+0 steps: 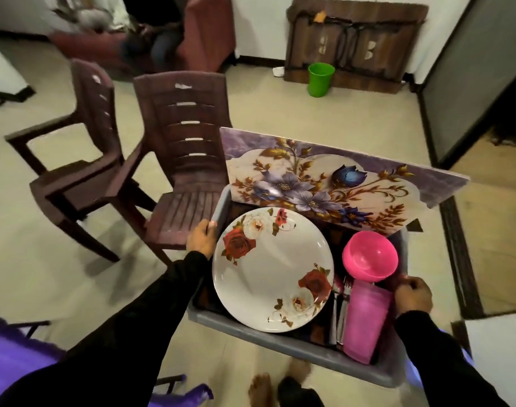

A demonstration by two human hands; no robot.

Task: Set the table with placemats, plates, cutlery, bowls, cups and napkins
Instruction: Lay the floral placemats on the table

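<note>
Tableware sits packed in a grey tub (283,342) that we carry above the floor, one hand on each end. Our left hand (201,237) grasps the tub's left rim, fingers curled over the edge. Our right hand (412,295) clamps the right rim, fingers folded down beside the cup.

Contents, counted: one white plate (272,270) with red roses, lying tilted on the left side; one pink bowl (369,257) on its side at right; one translucent pink cup (365,321) just below the bowl, near our right hand; some cutlery (343,306) wedged between plate and cup, fork tines visible, number unclear; one floral placemat (324,183) standing on edge along the far wall, rising well above the rim.

Surroundings: two brown plastic chairs (174,160), one just beside the tub's left end and near our left hand. Farther off, one green cup (319,79) on the floor against a folded wooden table (353,45) leaning on the wall. Purple fabric (13,356) at lower left. Our bare foot (261,389) shows below the tub.
</note>
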